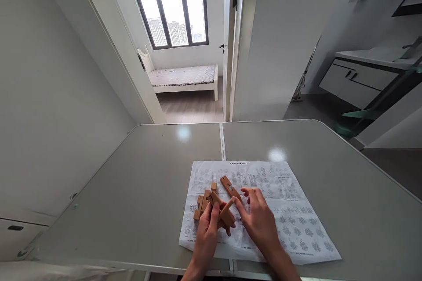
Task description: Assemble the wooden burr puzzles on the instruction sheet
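Observation:
Several notched wooden pieces lie on a printed paper sheet. My left hand (208,228) is closed on a joined group of wooden pieces (227,216) just above the sheet. My right hand (259,219) is at the right side of this group, its index fingertip touching the upper end of a piece that sticks out; its thumb and other fingers are apart. Beyond the hands a long notched piece (229,186) lies slanted. A small wooden block (214,186) and other pieces (199,204) are at the left, partly hidden by the left hand's group.
The printed sheet (296,210) lies on a grey table (148,193) with a seam down its middle. Past the table's far edge are a doorway, a bed (184,77) and a window. A sink cabinet (359,79) stands at the far right.

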Available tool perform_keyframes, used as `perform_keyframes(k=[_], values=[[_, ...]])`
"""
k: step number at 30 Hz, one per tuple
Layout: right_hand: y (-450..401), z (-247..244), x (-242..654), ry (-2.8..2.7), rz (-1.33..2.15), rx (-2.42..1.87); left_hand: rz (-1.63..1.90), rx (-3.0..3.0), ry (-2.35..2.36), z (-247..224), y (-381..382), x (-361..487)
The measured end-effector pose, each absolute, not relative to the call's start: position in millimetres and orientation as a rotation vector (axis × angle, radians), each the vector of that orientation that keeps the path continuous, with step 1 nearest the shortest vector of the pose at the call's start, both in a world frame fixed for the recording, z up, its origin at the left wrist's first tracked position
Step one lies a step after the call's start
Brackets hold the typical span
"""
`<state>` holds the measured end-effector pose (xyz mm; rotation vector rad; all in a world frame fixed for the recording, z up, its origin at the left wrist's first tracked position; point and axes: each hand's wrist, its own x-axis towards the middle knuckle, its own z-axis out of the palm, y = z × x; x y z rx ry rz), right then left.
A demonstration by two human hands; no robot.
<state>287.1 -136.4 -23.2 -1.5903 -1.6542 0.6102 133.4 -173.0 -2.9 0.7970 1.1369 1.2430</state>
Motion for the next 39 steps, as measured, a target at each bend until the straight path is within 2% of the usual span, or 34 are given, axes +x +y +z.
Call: perform_keyframes(k=[5, 14, 19, 25, 31, 39], values=[[-119.0, -35.3, 278.5, -1.838, 0.490, -1.620, 1.230, 0.799, 1.192, -1.1, -173.8, 136.1], [-124.4, -24.4, 296.1, -1.854, 0.701, -1.658, 1.260, 0.910, 1.193, -1.2, -171.9, 134.2], [-131.3, -11.1, 306.0, -1.544, 0.996, -1.564, 1.243, 1.022, 1.232, 1.7, -173.7, 133.4], [-157.5, 4.7, 300.0, -0.825, 1.640, -1.177, 1.289, 1.302, 1.361, -3.5, -179.8, 135.9], [-170.0, 2.6, 289.0, -0.616, 1.760, -1.149, 1.319, 1.565, 1.366, -8.6, -184.6, 138.4], [-171.3, 2.4, 285.8, -0.391, 1.923, -1.095, 1.412, 1.569, 1.398, -4.3, -184.1, 137.2]])
